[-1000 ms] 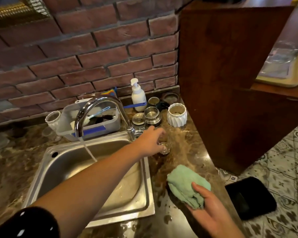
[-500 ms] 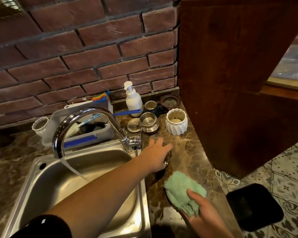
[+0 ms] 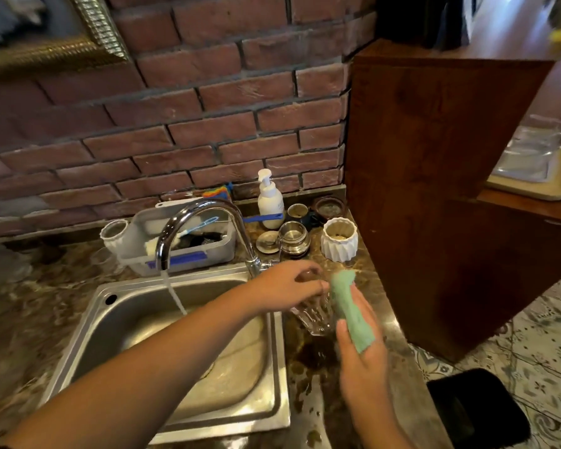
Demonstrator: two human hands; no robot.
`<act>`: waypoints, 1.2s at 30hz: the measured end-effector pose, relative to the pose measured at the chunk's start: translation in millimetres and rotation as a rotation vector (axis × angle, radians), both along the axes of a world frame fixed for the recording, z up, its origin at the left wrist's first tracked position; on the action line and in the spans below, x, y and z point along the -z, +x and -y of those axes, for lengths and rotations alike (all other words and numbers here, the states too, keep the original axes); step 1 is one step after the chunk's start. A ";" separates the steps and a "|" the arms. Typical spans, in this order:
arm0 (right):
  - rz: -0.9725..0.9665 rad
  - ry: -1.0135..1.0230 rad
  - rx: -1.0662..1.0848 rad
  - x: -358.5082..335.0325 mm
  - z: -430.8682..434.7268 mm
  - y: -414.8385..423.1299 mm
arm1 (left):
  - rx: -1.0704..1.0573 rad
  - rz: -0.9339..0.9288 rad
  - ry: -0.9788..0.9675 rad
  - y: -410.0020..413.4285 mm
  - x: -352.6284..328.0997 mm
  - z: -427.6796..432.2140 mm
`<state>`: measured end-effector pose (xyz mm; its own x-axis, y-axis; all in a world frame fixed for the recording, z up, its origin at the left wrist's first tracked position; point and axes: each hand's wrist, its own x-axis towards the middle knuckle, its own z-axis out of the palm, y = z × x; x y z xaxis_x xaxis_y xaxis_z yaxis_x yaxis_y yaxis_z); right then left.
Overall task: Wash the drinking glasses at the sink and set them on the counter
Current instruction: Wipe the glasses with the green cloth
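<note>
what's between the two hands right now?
The glass, which the left hand grips by the rim, and the cloth, which the right hand holds at the glass's side. The head view shows it.

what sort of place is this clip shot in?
Most likely a home kitchen: a steel sink with a running tap set in a stone counter, and a soap bottle against a brick wall.

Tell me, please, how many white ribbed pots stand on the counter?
2. The right pot stands beside the wooden cabinet; the left pot stands left of the grey caddy. Others may be hidden.
</note>
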<state>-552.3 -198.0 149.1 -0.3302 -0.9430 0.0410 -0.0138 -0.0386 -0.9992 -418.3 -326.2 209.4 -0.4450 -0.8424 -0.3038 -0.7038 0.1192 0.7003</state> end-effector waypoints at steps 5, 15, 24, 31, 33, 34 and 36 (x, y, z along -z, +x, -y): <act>-0.217 -0.130 -0.143 -34.2 -12.8 24.9 | -0.107 0.011 -0.178 14.4 -45.1 -47.0; 0.007 -0.154 -0.427 -69.6 -37.5 44.4 | -0.089 -0.038 -0.282 53.0 -84.8 -116.1; 1.031 0.224 -0.666 -73.3 -72.3 81.0 | 0.189 -0.224 -0.401 99.0 -109.5 -150.4; 0.732 0.062 -0.603 -86.2 -80.5 119.2 | 0.144 -0.193 -0.308 143.9 -108.5 -156.4; 0.440 -0.064 -0.524 -93.8 -80.0 129.7 | 0.055 -0.203 -0.310 150.3 -106.4 -158.8; 0.232 -0.113 -0.486 -98.1 -80.1 133.9 | 0.020 -0.207 -0.311 152.9 -105.6 -159.4; -0.117 -0.145 -0.382 -107.6 -83.0 142.0 | -0.024 -0.203 -0.296 158.1 -104.9 -159.9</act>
